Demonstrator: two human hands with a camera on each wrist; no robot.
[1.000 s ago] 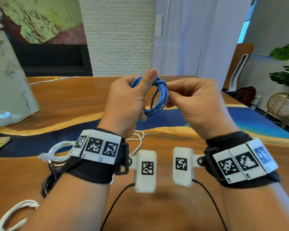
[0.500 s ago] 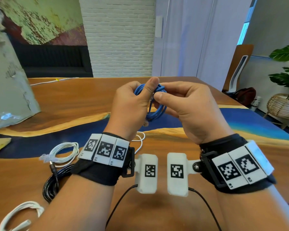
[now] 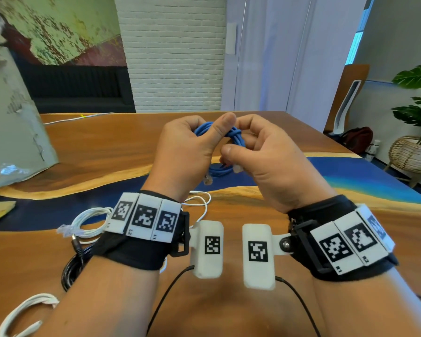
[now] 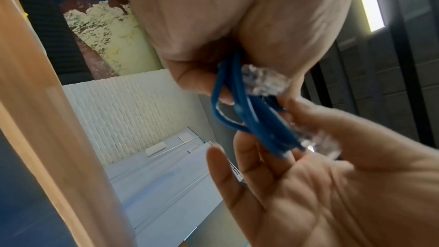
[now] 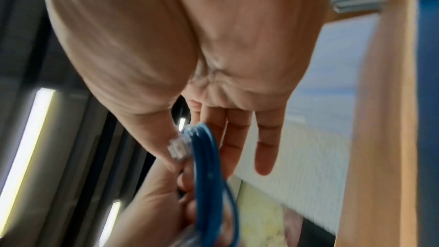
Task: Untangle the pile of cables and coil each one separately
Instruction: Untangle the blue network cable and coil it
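Cable in blue (image 3: 225, 138), wound into a small coil, sits between our two hands, raised above the wooden table (image 3: 122, 152) near its middle. Our left hand (image 3: 185, 152) grips the coil, the thumb laid across the top of the loops and the fingers curled round behind. Our right hand (image 3: 270, 161) meets it from the right side: thumb and forefinger pinch the cable end close to its clear plug (image 3: 237, 168), while the other fingers stay loosely spread, as the right wrist view shows. A second clear plug (image 3: 207, 180) hangs from the bottom of the coil, just beside the left wrist. In the left wrist view the blue loops (image 4: 249, 112) run between the two hands with both plugs close by, though that picture is blurred.

On the table to the near left lie the other cables. A white coiled cable (image 3: 90, 222) rests beside the left wristband, a black cable (image 3: 72, 271) lies nearer to us and touches it, and another white bundle (image 3: 22, 312) lies at the near left edge. A thin white cable (image 3: 199, 203) loops out from under the left wrist.
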